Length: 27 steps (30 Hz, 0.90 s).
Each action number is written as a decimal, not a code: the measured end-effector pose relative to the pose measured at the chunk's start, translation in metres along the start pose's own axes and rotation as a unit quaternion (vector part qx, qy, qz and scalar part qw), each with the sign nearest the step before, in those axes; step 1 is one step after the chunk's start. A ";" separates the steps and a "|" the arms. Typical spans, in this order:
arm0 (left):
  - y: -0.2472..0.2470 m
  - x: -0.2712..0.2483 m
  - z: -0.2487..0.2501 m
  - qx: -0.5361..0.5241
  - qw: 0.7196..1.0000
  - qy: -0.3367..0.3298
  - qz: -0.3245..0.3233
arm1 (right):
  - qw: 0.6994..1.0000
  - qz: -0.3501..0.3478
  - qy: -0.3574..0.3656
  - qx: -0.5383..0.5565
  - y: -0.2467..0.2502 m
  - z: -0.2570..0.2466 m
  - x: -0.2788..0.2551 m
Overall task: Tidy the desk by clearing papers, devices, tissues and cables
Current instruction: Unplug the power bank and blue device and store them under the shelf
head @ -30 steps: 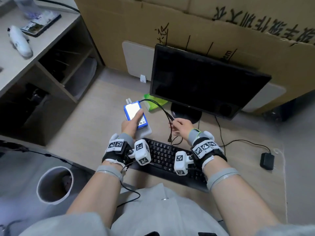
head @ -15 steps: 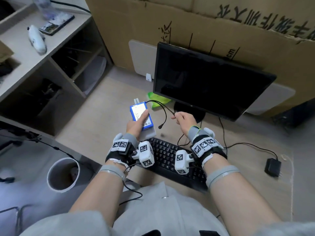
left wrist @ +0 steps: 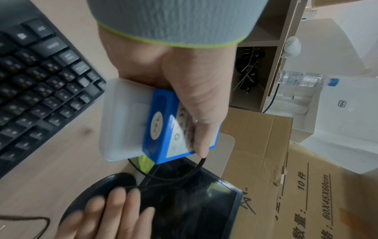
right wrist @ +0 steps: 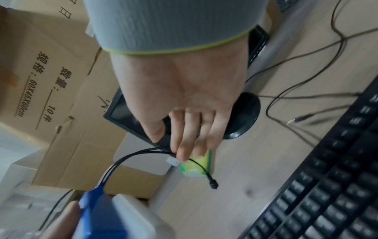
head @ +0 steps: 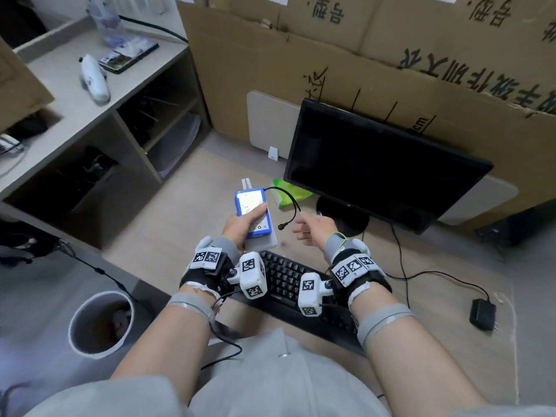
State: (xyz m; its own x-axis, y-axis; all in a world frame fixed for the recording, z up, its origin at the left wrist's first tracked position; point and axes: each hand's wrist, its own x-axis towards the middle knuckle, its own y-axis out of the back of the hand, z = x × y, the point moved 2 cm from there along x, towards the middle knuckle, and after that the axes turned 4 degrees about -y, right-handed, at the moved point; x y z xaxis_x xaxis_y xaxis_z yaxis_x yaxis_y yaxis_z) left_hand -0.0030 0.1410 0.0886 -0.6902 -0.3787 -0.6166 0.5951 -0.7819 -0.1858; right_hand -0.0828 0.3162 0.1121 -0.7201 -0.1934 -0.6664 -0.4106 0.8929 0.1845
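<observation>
My left hand holds a blue battery pack with a white label, stacked on a flat white device, above the desk left of the monitor. In the left wrist view the thumb lies across the pack and the white device sits under it. A short black cable loops from the pack's far end; its plug hangs free. My right hand is beside the loop with straight fingers, holding nothing. In the right wrist view the cable runs behind the fingertips.
A black monitor stands behind, a black keyboard lies under my wrists. A green tissue pack lies by the monitor's foot. A power adapter with its wire is at right. Waste bin and shelf unit at left.
My right hand pinched the cable a second ago and drew it out; it has now let go, and the plug end swings free. The left hand has lifted the pack slightly.
</observation>
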 end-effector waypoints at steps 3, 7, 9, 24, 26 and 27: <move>0.023 0.000 0.011 0.036 0.998 0.007 -0.053 | 0.996 -0.040 -0.012 0.082 -0.042 -0.028 -0.011; 0.067 0.002 0.028 0.058 0.990 0.018 -0.124 | 0.987 -0.018 0.013 0.157 -0.090 -0.057 -0.013; 0.084 0.003 0.037 0.068 0.987 0.004 -0.147 | 0.979 -0.020 0.039 0.197 -0.106 -0.068 -0.012; 0.168 0.019 0.067 0.098 0.986 -0.018 -0.136 | 0.863 0.006 0.243 -0.444 -0.209 -0.127 0.003; 0.165 0.015 0.071 0.102 0.983 -0.019 -0.152 | 0.886 -0.042 0.244 -0.392 -0.214 -0.131 0.007; 0.164 0.012 0.073 0.112 0.980 -0.019 -0.165 | 0.897 -0.060 0.228 -0.373 -0.216 -0.130 0.007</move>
State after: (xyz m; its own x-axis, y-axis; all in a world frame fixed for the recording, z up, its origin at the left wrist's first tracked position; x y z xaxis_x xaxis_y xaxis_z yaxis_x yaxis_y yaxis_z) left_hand 0.0559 -0.0281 0.1065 -0.8477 -0.1012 -0.5208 0.2337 -0.9525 -0.1953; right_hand -0.0720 0.0689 0.1619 -0.7299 -0.5682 -0.3800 -0.6380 0.3668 0.6771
